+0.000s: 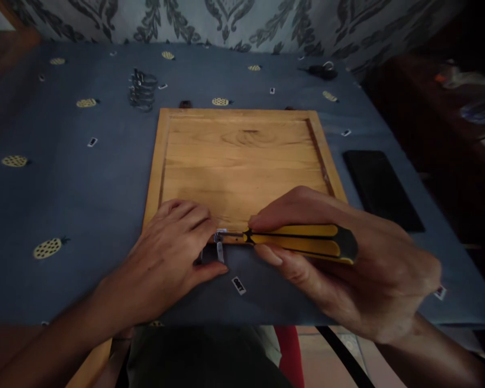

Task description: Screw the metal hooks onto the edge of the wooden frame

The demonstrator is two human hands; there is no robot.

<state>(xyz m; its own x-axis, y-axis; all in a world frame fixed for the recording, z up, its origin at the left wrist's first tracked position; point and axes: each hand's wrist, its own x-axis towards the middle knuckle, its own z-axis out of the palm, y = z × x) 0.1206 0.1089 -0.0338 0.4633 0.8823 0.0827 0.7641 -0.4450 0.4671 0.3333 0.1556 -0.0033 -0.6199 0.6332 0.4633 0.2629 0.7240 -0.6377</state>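
A wooden panel (242,161) with a raised frame lies flat on the table. My right hand (372,269) grips a screwdriver (299,240) with a yellow and black handle, held almost level and pointing left. Its shaft reaches to a small metal fitting (220,250) at the panel's near edge. My left hand (173,248) rests on that edge, with thumb and fingers closed about the fitting, part of which sticks out over the edge. The fingers hide the rest of it. Whether the screwdriver's tip sits in a screw is too small to tell.
Several metal pieces (142,90) lie together at the back left. A black phone-like slab (382,188) is right of the panel, and a dark key-like object (323,70) lies at the back right. A blue patterned cloth (84,199) covers the table, whose near edge runs before my lap.
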